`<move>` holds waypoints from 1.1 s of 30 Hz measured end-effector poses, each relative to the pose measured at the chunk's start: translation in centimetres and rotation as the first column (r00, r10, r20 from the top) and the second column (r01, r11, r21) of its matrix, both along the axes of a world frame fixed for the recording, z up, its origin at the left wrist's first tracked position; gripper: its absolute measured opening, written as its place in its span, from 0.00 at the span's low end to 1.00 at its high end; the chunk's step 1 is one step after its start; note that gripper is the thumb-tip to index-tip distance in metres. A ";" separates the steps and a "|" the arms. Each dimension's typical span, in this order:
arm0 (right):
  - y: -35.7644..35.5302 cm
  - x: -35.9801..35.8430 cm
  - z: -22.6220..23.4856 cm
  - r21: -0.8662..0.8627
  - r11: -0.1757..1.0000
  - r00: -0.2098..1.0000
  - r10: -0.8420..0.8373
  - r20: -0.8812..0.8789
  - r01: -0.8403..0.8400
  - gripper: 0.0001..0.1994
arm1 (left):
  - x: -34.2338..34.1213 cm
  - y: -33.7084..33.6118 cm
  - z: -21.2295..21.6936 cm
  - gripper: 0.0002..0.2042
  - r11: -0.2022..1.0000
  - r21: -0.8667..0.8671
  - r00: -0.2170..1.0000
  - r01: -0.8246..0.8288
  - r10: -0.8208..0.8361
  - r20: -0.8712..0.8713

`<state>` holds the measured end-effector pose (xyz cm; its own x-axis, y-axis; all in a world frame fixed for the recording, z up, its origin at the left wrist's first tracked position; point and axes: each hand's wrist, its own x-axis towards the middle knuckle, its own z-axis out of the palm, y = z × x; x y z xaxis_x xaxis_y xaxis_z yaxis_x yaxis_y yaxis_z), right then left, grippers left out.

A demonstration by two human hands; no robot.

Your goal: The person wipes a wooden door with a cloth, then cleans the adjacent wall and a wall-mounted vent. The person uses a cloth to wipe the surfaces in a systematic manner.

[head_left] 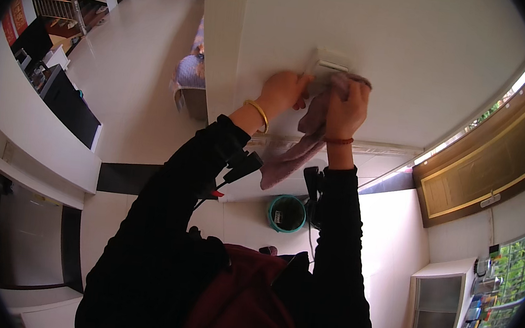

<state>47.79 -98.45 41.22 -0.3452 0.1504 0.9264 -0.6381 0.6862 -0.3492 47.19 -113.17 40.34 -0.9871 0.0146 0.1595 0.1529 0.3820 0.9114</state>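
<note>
A white switch or socket box is mounted on the pale wall in front of me. Just below it, my right hand is closed on a bunched, dusty-pink cloth, pressing its upper part near the box's lower right edge. The cloth's long tail hangs down between my forearms. My left hand, with a gold bangle at the wrist, is at the box's lower left. Its fingers are curled against the cloth's left edge, and their tips are partly hidden. A red beaded bracelet circles my right wrist.
A teal-rimmed bin stands on the floor below my hands. A wooden door is at the right, with a glass-fronted cabinet nearer. Left of the wall's edge stands a cloth-covered piece of furniture; a black cabinet is farther left.
</note>
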 end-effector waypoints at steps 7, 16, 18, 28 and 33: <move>0.1 -0.5 -1.8 0.087 0.996 0.995 0.023 0.100 -0.032 0.04 | 0.4 0.2 0.1 0.30 1.000 0.019 1.000 0.006 -0.006 -0.015; 1.0 -1.4 -1.7 0.057 0.998 1.000 -0.004 0.004 0.003 0.06 | 0.3 0.2 0.1 0.29 0.998 0.055 1.000 0.008 -0.007 -0.006; 1.2 -1.4 -1.4 0.108 0.994 0.985 0.004 0.173 -0.023 0.06 | 0.4 0.2 0.1 0.29 0.995 0.098 1.000 0.025 -0.025 -0.001; 1.9 -1.6 -1.2 0.183 0.981 0.994 0.080 -0.079 -0.065 0.06 | 0.6 0.2 0.3 0.29 0.990 0.142 0.998 0.021 -0.029 0.055; 2.6 -1.9 -1.5 0.056 0.998 1.000 0.021 0.014 -0.022 0.06 | 0.5 0.2 0.2 0.29 0.982 0.183 0.998 0.033 -0.042 0.044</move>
<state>45.87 -95.89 39.74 -0.3606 0.0904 0.9283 -0.6484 0.6912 -0.3191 47.72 -112.93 40.52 -0.9929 0.0265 0.1158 0.1187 0.2034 0.9719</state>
